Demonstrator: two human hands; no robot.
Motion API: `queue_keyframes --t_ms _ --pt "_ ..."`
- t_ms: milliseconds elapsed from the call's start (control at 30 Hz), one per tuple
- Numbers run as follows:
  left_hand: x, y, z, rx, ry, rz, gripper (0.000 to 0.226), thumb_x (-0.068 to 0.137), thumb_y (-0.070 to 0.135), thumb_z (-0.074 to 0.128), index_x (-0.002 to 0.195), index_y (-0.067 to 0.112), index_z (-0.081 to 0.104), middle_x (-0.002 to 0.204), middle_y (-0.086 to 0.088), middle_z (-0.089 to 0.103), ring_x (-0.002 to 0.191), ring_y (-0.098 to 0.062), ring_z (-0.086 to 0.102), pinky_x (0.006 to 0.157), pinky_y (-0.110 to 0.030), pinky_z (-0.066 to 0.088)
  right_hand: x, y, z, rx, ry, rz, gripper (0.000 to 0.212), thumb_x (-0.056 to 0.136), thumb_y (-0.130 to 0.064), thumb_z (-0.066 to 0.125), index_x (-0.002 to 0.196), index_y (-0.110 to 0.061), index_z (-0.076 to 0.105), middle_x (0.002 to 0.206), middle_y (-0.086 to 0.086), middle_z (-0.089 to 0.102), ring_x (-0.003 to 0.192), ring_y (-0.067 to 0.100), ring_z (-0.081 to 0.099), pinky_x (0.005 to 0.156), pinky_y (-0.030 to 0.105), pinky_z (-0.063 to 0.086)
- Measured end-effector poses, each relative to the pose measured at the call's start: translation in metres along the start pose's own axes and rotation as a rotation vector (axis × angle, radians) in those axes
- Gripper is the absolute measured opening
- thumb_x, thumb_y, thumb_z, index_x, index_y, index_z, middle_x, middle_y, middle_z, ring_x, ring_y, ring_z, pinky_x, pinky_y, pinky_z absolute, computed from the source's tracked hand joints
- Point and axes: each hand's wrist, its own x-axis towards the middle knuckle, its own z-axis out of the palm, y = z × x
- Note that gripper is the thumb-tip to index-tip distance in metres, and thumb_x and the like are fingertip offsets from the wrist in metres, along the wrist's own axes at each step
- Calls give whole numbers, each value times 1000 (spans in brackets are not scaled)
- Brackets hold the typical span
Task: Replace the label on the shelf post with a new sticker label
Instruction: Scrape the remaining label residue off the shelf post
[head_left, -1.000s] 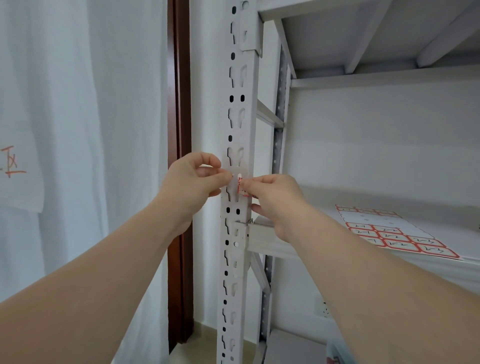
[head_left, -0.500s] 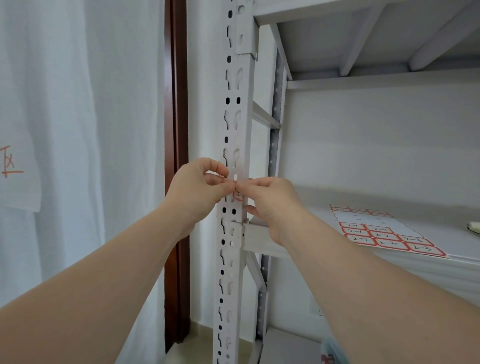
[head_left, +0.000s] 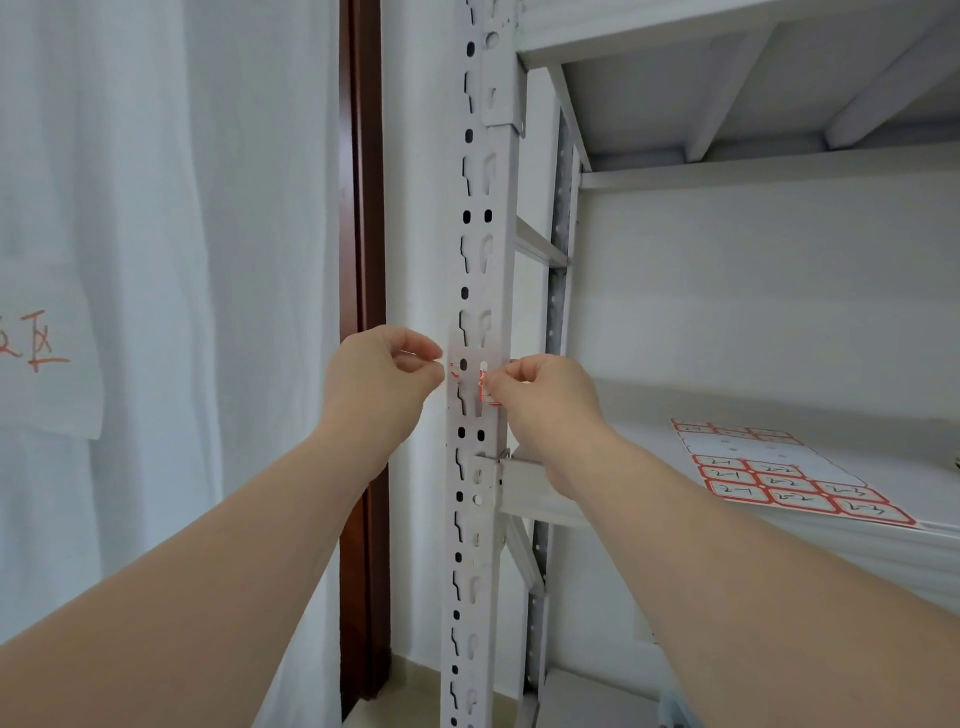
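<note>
A white curtain (head_left: 156, 260) hangs at far left, with a cloth patch bearing red strokes (head_left: 36, 343) on it; a dark brown door frame (head_left: 363, 208) stands beside it; the left hand (head_left: 382, 387) is just left of the post (head_left: 478, 519), thumb and forefinger pinched together at the post's left edge, though whether they grip the label's end is too small to tell; the post is white, upright and punched with slots and holes; a white label (head_left: 491, 389) with a red border lies across the post's front at hand height, its right end curled off the metal; the right hand (head_left: 545, 400) is at the post's right edge, fingertips closed on that curled right end; a shelf (head_left: 883, 551) joins the post just below the hands; on it, well to the right, lies a sheet (head_left: 769, 467) of red-bordered stickers, some of its spaces blank; another shelf (head_left: 675, 31) is overhead
</note>
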Motion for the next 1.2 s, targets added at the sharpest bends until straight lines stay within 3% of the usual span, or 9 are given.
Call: queue_keyframes --t_ms 100,200,233,300,400,567,767,933,1200 --pt "5 -4 1 152 26 51 17 85 17 63 100 20 70 88 7 65 79 -12 58 66 -19 44 4 -2 2 -81 -10 -41 19 89 -20 57 80 -8 69 68 0 59 65 17 50 60 26 40" --pt "9 -6 5 253 -35 102 3 86 24 64 83 24 64 80 3 53 75 -14 48 72 -23 38 5 -2 3 -131 -18 -76 21 90 -23 56 76 -11 66 69 -1 59 65 16 51 66 27 43" --pt "9 -7 6 287 -53 126 8 85 26 64 77 25 61 77 1 50 72 -15 45 70 -25 37 5 -2 2 -145 -18 -85 22 90 -23 56 72 -13 64 68 -2 59 65 16 52 65 27 43" --pt "10 -7 9 336 -65 147 10 85 28 64 78 22 68 74 -1 55 72 -16 49 69 -23 38 4 -2 1 -172 -14 -101 27 90 -21 56 63 -17 59 70 -1 62 68 16 55 67 28 46" --pt "10 -6 13 367 -27 160 16 86 30 64 91 18 74 86 1 70 77 -13 58 69 -21 39 3 -3 0 -198 -13 -111 31 88 -19 57 57 -19 57 82 6 69 78 21 59 76 31 50" --pt "10 -6 15 362 -19 159 16 85 28 65 92 17 74 81 5 66 74 -11 56 56 -13 37 3 -4 -2 -208 -20 -110 32 88 -20 58 55 -18 56 87 11 70 80 23 60 78 33 51" --pt "7 -7 17 373 0 166 17 87 27 63 92 15 74 92 1 71 84 -17 62 73 -22 43 4 -3 -1 -204 -22 -104 27 86 -20 58 59 -18 58 84 6 68 80 21 59 79 32 50" --pt "5 -5 19 444 20 182 20 89 22 59 84 9 73 89 -11 72 78 -25 63 74 -31 50 4 -3 -2 -203 -23 -103 31 87 -19 58 56 -19 58 77 2 66 77 19 57 76 30 49" --pt "3 -6 22 468 66 203 20 91 19 55 89 10 73 90 -5 72 80 -21 62 71 -28 48 4 -4 -1 -205 -22 -97 31 87 -19 58 56 -19 58 83 7 70 79 21 60 78 32 50"
